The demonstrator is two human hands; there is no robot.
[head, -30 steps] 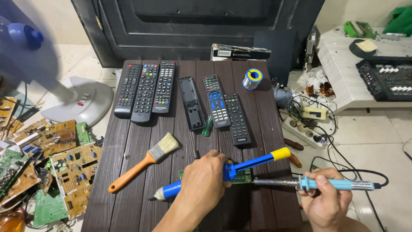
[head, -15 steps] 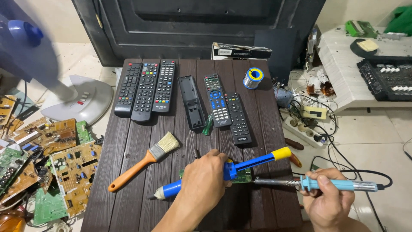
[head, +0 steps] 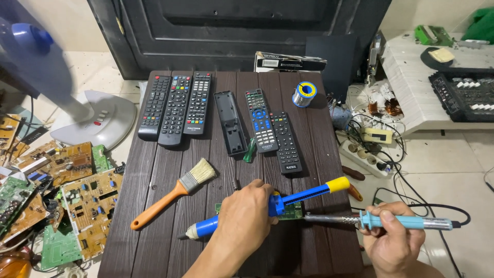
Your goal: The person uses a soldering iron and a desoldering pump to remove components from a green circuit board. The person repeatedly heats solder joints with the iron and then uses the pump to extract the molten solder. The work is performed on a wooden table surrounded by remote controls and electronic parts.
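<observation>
My left hand [head: 246, 210] grips a blue desoldering pump with a yellow plunger end [head: 309, 193], held low over a small green circuit board [head: 292, 211] on the dark wooden table [head: 154, 180]. My right hand [head: 393, 242] holds a soldering iron with a light blue handle [head: 406, 222]; its metal shaft points left toward the board. The board is mostly hidden under my left hand and the pump.
Several black remote controls [head: 177, 105] lie in a row at the table's far side, with a solder spool [head: 304, 93]. An orange-handled brush [head: 172, 194] lies at the left. Circuit boards [head: 77, 190] and a fan base [head: 98, 121] cover the floor left; a power strip [head: 363, 157] and cables sit right.
</observation>
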